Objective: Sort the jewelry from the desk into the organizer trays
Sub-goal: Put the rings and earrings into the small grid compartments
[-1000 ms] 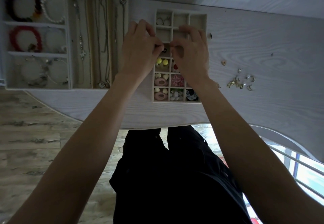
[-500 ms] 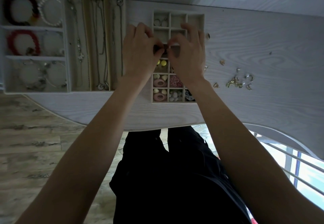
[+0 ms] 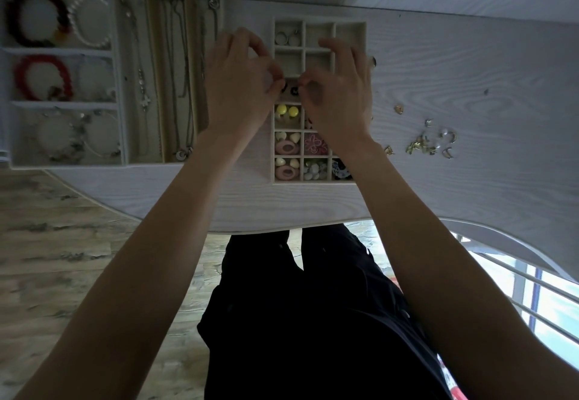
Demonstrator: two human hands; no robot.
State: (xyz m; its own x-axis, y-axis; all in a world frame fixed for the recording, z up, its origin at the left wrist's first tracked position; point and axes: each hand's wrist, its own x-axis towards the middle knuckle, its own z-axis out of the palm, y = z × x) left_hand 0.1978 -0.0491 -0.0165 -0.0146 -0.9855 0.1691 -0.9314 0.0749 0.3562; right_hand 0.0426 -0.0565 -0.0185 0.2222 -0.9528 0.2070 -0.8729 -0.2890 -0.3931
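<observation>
Over the small beige grid tray (image 3: 363, 28) on the white wood-grain desk (image 3: 470, 64), both my hands meet above a middle compartment. My left hand (image 3: 238, 86) pinches thumb to forefinger at a small dark earring piece (image 3: 284, 87); my right hand (image 3: 336, 92) pinches likewise, close to a second dark piece (image 3: 294, 90) just beside the first. Whether either fingertip actually grips its piece I cannot tell. Yellow round studs (image 3: 286, 111) sit one compartment nearer me. Loose gold and silver earrings (image 3: 429, 142) lie scattered on the desk to my right, well apart from the tray.
</observation>
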